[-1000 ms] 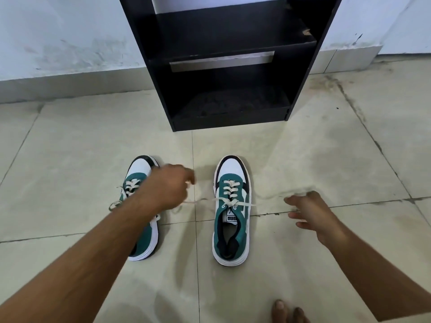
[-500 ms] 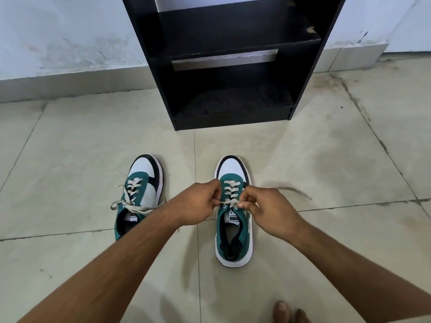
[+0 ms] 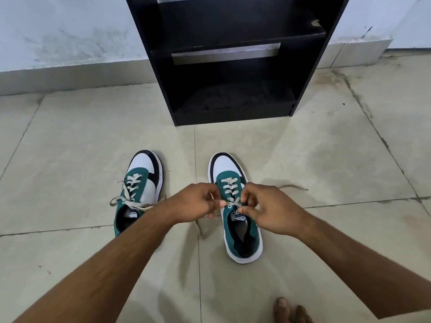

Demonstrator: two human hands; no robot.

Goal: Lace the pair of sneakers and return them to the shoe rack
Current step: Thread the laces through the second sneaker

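Two green, white and black sneakers stand side by side on the tiled floor, toes pointing at the rack. The right sneaker (image 3: 235, 229) has cream laces (image 3: 229, 191) crossed up its front. My left hand (image 3: 196, 203) pinches a lace end at its top left eyelet. My right hand (image 3: 265, 208) pinches the lace at the top right, and a loose end (image 3: 292, 186) trails on the floor behind it. The left sneaker (image 3: 140, 183) stands untouched, its laces loose and spilling over both sides.
A black shoe rack (image 3: 233, 73) with bare shelves stands against the white wall, straight ahead of the sneakers. Bare toes (image 3: 289, 310) show at the bottom edge. Beige floor tiles with dark grout lines lie all around.
Both hands came together from wide apart onto the right sneaker's laces. Since half a second ago they have shifted only slightly at the top eyelets.
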